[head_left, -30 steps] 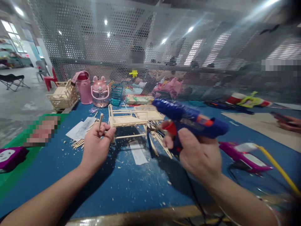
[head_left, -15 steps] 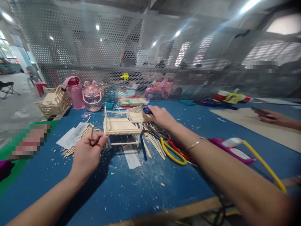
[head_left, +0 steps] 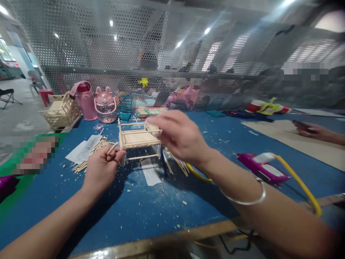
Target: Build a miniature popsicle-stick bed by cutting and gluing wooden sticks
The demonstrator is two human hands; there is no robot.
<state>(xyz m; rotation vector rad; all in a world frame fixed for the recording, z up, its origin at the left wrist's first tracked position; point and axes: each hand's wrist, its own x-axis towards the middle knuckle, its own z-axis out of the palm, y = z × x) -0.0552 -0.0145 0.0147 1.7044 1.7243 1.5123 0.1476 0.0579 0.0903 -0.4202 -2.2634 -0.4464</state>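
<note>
A small frame [head_left: 140, 138] built of thin wooden sticks stands on the blue table. At its left end, my left hand [head_left: 104, 165] is closed on a short wooden stick [head_left: 112, 148], its fingertips beside the frame's left post. My right hand [head_left: 183, 136] hovers over the frame's right end, blurred by motion; what its fingers hold, if anything, cannot be made out. Loose sticks [head_left: 81, 167] and white papers [head_left: 85, 147] lie left of the frame. Another paper [head_left: 151, 172] is below it. A yellow handle [head_left: 198, 173] shows partly under my right wrist.
A second stick model [head_left: 60, 109], a pink bottle [head_left: 86, 102] and a clear pink jug [head_left: 105, 106] stand at the back left. A purple device [head_left: 261, 168] with a yellow cord lies on the right. Another person's hand [head_left: 314, 130] holds a dark object over there.
My right hand has come nearer and away from the dark blue object it was on behind the frame. The stick in my left hand now leans to the right.
</note>
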